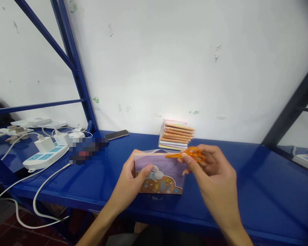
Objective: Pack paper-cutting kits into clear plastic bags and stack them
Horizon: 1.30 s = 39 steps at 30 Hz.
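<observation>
My left hand [135,178] grips the left side of a purple picture card set [159,174] in a clear plastic sleeve, thumb on its front. A white rabbit and a brown rounded shape are printed on it. My right hand [212,174] holds small orange scissors [192,153] by the handles, between thumb and fingers. The scissors point left, with the blades lying along the upper edge of the sleeve. Whether the blades are apart, or touch the plastic, I cannot tell. Both hands are above the front of the blue table [246,191].
Behind my hands a stack of similar sleeved packs [178,135] stands by the wall. A phone [117,134] lies at the back left. Further left are a white power strip [46,158] with chargers, and a white cable [38,196] drooping over the edge. Blue metal posts [74,65] rise there.
</observation>
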{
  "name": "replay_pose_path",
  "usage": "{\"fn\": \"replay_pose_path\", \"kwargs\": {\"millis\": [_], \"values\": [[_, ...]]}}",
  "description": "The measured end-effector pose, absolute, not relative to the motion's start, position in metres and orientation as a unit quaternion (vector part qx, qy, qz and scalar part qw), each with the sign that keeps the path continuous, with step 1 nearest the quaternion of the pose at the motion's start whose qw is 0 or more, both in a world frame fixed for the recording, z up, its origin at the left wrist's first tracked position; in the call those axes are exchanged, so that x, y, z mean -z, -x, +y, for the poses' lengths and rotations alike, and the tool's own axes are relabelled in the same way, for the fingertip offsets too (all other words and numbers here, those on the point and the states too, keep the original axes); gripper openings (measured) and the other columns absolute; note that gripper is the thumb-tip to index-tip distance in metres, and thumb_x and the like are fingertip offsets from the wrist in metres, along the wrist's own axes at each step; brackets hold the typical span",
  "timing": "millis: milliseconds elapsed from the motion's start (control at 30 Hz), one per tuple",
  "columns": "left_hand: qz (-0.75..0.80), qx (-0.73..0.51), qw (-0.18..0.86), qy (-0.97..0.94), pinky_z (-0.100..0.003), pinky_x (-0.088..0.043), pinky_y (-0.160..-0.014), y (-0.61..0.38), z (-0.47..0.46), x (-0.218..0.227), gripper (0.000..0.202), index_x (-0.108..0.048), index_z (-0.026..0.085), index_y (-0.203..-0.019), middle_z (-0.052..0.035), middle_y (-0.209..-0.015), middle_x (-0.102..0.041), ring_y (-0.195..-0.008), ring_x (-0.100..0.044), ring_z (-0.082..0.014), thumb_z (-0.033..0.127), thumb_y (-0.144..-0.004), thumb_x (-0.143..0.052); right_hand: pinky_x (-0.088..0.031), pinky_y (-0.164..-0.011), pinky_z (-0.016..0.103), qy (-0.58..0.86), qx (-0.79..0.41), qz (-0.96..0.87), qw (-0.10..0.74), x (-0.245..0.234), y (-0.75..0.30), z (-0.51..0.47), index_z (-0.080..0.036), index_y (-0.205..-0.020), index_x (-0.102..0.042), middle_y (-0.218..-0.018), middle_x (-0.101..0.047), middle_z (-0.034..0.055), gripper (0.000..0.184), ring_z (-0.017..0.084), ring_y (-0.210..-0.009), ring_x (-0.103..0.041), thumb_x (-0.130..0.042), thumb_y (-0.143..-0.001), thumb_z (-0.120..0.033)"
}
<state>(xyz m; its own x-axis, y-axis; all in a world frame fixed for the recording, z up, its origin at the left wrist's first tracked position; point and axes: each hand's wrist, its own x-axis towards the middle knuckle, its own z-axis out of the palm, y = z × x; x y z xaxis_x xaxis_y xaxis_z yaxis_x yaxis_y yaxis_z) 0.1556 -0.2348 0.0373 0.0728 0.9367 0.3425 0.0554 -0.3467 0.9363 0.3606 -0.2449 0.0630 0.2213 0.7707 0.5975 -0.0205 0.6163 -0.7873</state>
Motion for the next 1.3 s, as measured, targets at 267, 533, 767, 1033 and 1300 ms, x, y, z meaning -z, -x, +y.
{"fn": "replay_pose_path", "kwargs": {"millis": [267,533,767,1033,1300], "values": [[0.392,-0.547,0.410,-0.616,-0.027,-0.051,-0.081,-0.156,-0.236,-0.038,0.030,-0.061,0.019,-0.110,-0.0015,-0.099,-0.064,-0.094,-0.062,-0.0191,0.043,-0.093,-0.069,-0.051,-0.040,0.018,0.365,-0.256,-0.596,0.668,-0.062,-0.361,-0.244,-0.026,-0.099,-0.065,-0.078,-0.074,-0.0039,0.019,0.009,-0.047,-0.062,-0.079,-0.087,-0.029],[0.403,-0.557,0.375,-0.623,-0.025,-0.048,-0.077,-0.158,-0.237,-0.042,0.030,-0.063,0.019,-0.103,-0.0001,-0.092,-0.063,-0.087,-0.060,-0.0168,0.048,-0.100,-0.056,-0.047,-0.035,0.018,0.358,-0.206,-0.567,0.712,-0.063,-0.355,-0.249,-0.026,-0.095,-0.066,-0.079,-0.072,-0.0047,0.016,0.007,-0.041,-0.059,-0.079,-0.086,-0.026],[0.410,-0.569,0.362,-0.614,-0.024,-0.047,-0.075,-0.159,-0.235,-0.040,0.030,-0.064,0.020,-0.097,0.0007,-0.089,-0.063,-0.084,-0.060,-0.0161,0.048,-0.100,-0.054,-0.048,-0.037,0.021,0.395,-0.205,-0.579,0.683,-0.064,-0.359,-0.248,-0.026,-0.100,-0.067,-0.069,-0.071,-0.0057,0.018,0.008,-0.038,-0.054,-0.079,-0.086,-0.030],[0.418,-0.561,0.373,-0.610,-0.024,-0.045,-0.071,-0.158,-0.236,-0.041,0.028,-0.062,0.019,-0.094,0.0015,-0.084,-0.058,-0.079,-0.056,-0.0156,0.046,-0.097,-0.061,-0.047,-0.039,0.025,0.403,-0.206,-0.598,0.662,-0.068,-0.359,-0.254,-0.025,-0.103,-0.069,-0.057,-0.064,-0.0072,0.018,0.011,-0.037,-0.052,-0.076,-0.088,-0.031],[0.398,-0.562,0.388,-0.613,-0.023,-0.045,-0.071,-0.157,-0.241,-0.044,0.024,-0.063,0.020,-0.096,0.0007,-0.088,-0.060,-0.081,-0.057,-0.0162,0.043,-0.096,-0.063,-0.050,-0.042,0.026,0.405,-0.202,-0.623,0.638,-0.068,-0.359,-0.254,-0.027,-0.110,-0.070,-0.069,-0.072,-0.0037,0.021,0.011,-0.040,-0.054,-0.074,-0.090,-0.032]]}}
